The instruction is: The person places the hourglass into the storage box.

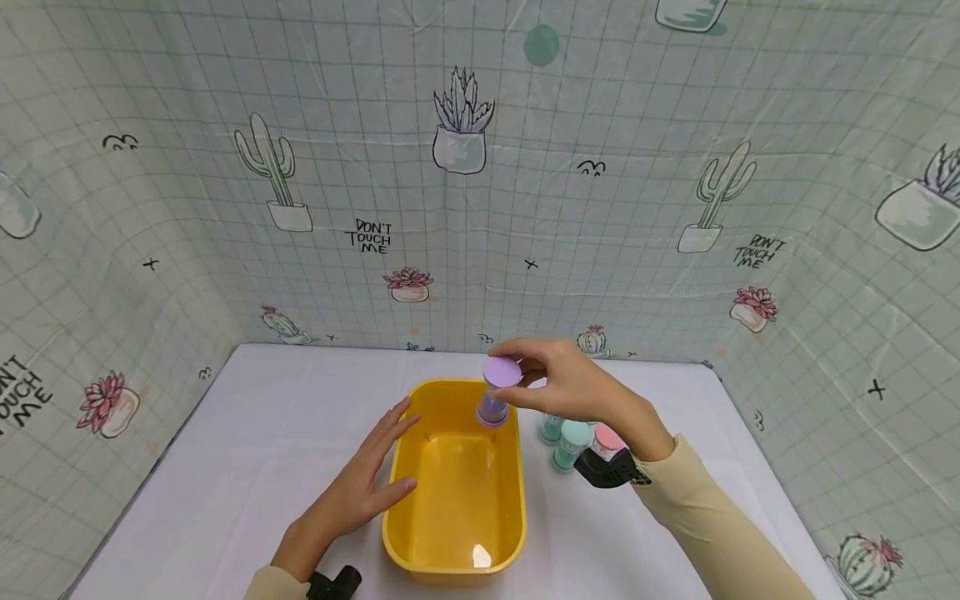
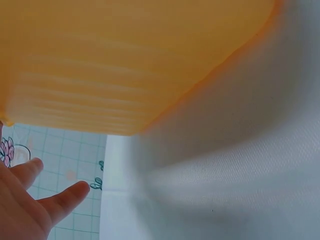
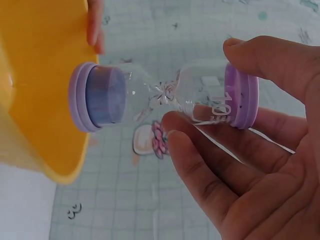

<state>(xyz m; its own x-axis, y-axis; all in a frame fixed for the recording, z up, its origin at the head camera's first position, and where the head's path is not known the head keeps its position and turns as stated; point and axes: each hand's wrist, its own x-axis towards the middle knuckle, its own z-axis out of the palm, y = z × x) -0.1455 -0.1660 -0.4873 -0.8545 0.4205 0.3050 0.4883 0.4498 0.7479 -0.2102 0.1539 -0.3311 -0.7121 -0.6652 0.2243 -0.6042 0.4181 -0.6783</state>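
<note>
My right hand [image 1: 562,379] grips a sand timer [image 3: 165,95] by its upper end, thumb and fingers around the purple cap. The timer is clear with purple end caps, bears a "10" mark, and has purple sand in its lower bulb. It is held upright over the far right rim of a yellow plastic tub [image 1: 453,500]. My left hand [image 1: 363,479] rests with spread, straight fingers along the tub's left rim. In the left wrist view some of its fingers [image 2: 65,200] show below the tub's wall.
Right of the tub stand a teal-capped timer [image 1: 573,437], a pink-capped timer [image 1: 607,437] and another teal one [image 1: 551,429], partly behind the right hand and wrist. A white cloth [image 1: 247,467] covers the table. A cactus-print curtain [image 1: 480,208] encloses the back and sides.
</note>
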